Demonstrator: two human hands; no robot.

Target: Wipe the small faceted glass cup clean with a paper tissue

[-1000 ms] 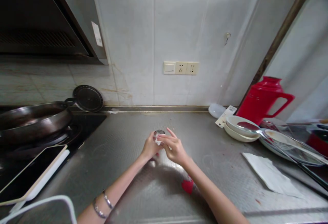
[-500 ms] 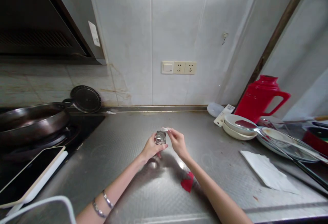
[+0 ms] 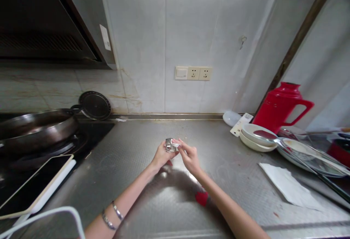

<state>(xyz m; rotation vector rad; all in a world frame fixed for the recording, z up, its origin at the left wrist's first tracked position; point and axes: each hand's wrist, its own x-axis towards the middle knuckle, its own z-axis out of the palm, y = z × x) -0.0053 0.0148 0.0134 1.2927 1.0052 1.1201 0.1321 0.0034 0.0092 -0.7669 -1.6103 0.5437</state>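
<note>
In the middle of the head view, above the steel counter, my left hand (image 3: 162, 156) is closed around a small, clear, faceted glass piece (image 3: 168, 145). Whether it is hollow cannot be made out. My right hand (image 3: 189, 156) pinches a small piece of white tissue (image 3: 175, 144) at the glass's right side, and the tissue appears to touch it. A red object (image 3: 201, 198) lies partly behind my right forearm, its kind unclear.
A pan (image 3: 38, 129) sits on the stove at left, with a phone (image 3: 35, 188) and a white cable (image 3: 54, 210) nearer. At right are a red thermos (image 3: 279, 108), white bowls (image 3: 257, 144), a ladle (image 3: 265, 134), plates (image 3: 300, 155) and a paper napkin (image 3: 287, 186).
My right hand has brought the tissue from the glass's upper right edge down and left against its side. My left hand keeps its hold. The view has shifted slightly.
</note>
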